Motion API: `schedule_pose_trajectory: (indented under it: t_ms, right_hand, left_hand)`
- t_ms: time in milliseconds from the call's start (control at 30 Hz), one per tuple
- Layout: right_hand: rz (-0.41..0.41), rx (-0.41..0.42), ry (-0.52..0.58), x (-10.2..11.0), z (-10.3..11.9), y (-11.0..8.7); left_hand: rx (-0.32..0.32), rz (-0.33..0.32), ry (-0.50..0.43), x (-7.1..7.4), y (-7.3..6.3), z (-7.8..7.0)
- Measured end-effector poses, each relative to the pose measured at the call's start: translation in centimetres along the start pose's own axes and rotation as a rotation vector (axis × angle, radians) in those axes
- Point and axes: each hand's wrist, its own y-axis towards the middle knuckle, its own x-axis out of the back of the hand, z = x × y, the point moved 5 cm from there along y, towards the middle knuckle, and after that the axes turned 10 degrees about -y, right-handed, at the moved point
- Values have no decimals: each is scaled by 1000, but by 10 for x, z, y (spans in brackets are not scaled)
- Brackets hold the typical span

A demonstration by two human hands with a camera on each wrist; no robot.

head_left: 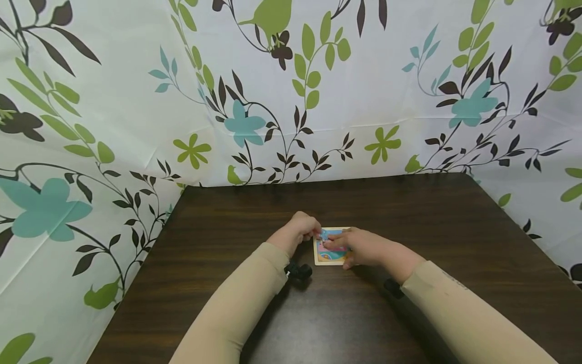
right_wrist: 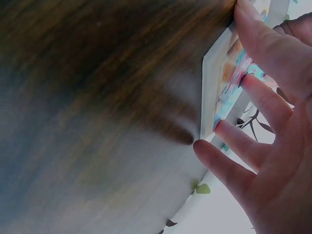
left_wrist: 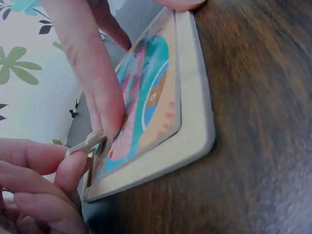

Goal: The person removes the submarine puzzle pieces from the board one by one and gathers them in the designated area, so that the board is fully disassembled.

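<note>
A small wooden jigsaw puzzle (head_left: 331,256) in a pale frame lies flat on the dark table, its picture pink, teal and orange. At its far left corner, my left hand (head_left: 299,230) pinches a thin puzzle piece (left_wrist: 87,143) between thumb and finger. In the left wrist view the piece is tilted up over a gap in the frame (left_wrist: 194,97). My right hand (head_left: 367,247) reaches over from the right with its fingers spread. One of its fingertips rests on the picture beside the piece, and its thumb is at the near edge of the frame.
Dark wood-grain table (head_left: 218,227) surrounds the puzzle. White cloth (head_left: 136,126) printed with leaves, flowers and birds hangs behind the table and along its sides. Black wrist cameras, such as the left one (head_left: 298,271), sit under both sleeves.
</note>
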Motion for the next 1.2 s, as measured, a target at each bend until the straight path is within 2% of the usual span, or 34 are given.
schedule_pose_trajectory:
  t_ms: [133, 333, 433, 567, 700, 900, 967, 1067, 1200]
  right_hand:
    - [7, -9, 3, 0, 0, 0]
    - [-8, 14, 3, 0, 1, -3]
    - [-22, 35, -7, -1, 1, -4]
    - [-35, 55, -15, -2, 0, -3]
    - [-33, 51, -2, -2, 0, -1]
    - [-24, 34, 3, -2, 1, 0]
    - [-21, 32, 2, -1, 2, 0]
    - [-18, 21, 12, 1, 2, 0]
    - [-20, 13, 28, -1, 0, -2]
  left_hand:
    - [-37, 33, 48, -1, -4, -3]
    - [-72, 119, 203, -9, -13, -4]
    - [-100, 128, 235, -13, -14, -4]
    - [-116, 105, 178, -13, -11, -1]
    - [-77, 112, 63, -10, -7, 3]
    - [-6, 170, -51, -2, -4, 6]
    - [13, 184, -86, 1, -4, 2]
    - [8, 215, -108, 7, -8, -10]
    - [-50, 259, -46, 17, -19, -27]
